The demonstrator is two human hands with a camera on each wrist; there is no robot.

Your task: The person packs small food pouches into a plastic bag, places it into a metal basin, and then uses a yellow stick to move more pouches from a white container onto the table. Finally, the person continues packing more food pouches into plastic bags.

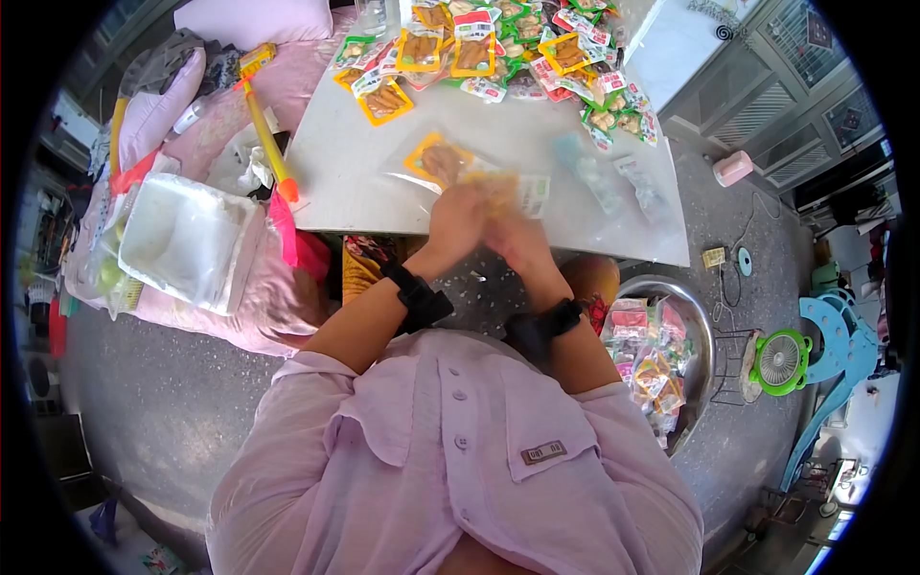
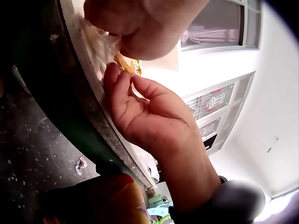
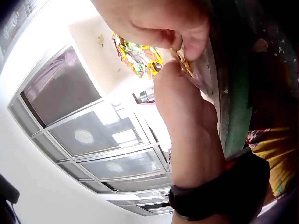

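Observation:
Both hands meet over the table's front edge around a blurred yellow snack packet (image 1: 499, 190). My left hand (image 1: 458, 220) grips it from the left. My right hand (image 1: 520, 243) pinches it between thumb and fingers, as the left wrist view shows, where clear crinkled plastic (image 2: 105, 46) lies between the hands. Much of the packet is hidden by the fingers. Just beyond, a yellow-edged snack pouch (image 1: 443, 161) lies flat, overlapped by clear film. To the right of the hands lie a bluish clear packet (image 1: 586, 171) and another clear packet (image 1: 642, 188).
A heap of snack pouches (image 1: 474, 46) covers the far side of the white table (image 1: 335, 182). At my right, a metal basin (image 1: 707, 335) on the floor holds more packets. A white foam box (image 1: 182, 235) stands on the pink bedding to the left. Farther right is a green fan (image 1: 781, 362).

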